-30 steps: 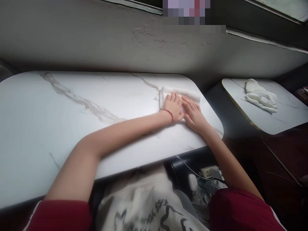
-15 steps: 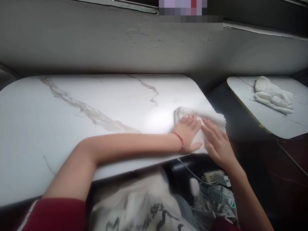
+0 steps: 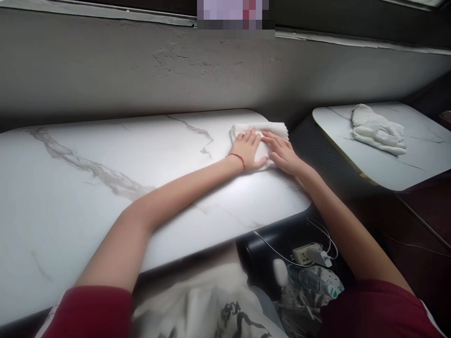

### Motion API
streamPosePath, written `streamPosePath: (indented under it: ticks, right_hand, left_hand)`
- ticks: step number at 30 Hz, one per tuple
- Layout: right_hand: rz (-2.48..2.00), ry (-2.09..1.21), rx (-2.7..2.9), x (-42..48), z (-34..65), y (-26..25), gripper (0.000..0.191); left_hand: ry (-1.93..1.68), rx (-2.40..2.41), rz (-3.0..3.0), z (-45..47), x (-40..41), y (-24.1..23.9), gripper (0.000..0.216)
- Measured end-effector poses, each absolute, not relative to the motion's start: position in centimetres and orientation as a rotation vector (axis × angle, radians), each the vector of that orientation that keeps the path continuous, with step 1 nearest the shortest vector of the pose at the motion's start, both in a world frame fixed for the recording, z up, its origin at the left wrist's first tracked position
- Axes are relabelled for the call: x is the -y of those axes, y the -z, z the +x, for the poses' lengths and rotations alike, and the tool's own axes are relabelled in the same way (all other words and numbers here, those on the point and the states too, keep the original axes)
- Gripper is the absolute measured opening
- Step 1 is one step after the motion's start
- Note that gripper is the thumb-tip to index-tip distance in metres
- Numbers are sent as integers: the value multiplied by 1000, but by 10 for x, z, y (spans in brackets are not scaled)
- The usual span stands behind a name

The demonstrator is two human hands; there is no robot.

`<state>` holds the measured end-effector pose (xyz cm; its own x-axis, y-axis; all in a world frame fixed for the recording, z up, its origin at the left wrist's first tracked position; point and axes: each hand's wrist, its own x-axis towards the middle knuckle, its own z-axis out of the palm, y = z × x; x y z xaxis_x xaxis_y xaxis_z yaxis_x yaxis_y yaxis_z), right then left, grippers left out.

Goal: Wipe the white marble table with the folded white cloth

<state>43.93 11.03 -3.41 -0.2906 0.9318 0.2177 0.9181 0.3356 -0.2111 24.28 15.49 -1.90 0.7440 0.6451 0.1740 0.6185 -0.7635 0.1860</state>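
A folded white towel (image 3: 260,126) lies on the marbled white tabletop (image 3: 186,141), toward its far right corner. My left hand (image 3: 248,150) rests flat on the towel, fingers stretched forward and thumb out to the right; a red string bracelet (image 3: 240,160) circles the wrist. Beside it, my right hand (image 3: 283,152) lies on the towel's right part with its fingers extended to the upper left. The fingertips of the two hands nearly meet. Both palms and the cloth under them are hidden.
A second marbled table (image 3: 419,164) stands to the right across a gap, with a crumpled white towel (image 3: 378,129) on it. Below the near edge are a power strip (image 3: 306,253), a white cable, a plastic bottle (image 3: 313,281) and a white case (image 3: 280,272). A grey wall (image 3: 105,70) borders the back.
Both hands have pushed the towel away from me, from the near right edge toward the far right corner. My arms reach out further, and the view has shifted somewhat right.
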Motion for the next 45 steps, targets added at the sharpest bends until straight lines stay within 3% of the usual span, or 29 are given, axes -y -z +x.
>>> streamPosePath:
  ticks: [11,23,36,40,45]
  right_hand:
    - [-1541,-124,2314,-229,376,34,61]
    - [-1499,-65,2294,-234,370,32,58]
    - [-1601,27,2298,-189,346,28,57]
    - [-1577,102,2369,-122,335,30,59]
    - [-1558,205,2366,-4,309,33,81]
  left_hand:
    - [-258,-1318,2702,187,-240,7,81]
    - [-302,-1357,2757,185,-245,12,75]
    - [-238,-1366,2787,171,-206,5,76]
    - [-202,-1229,2841,150,-154,8,76]
    - [-292,-930,2897,116,-65,15,78]
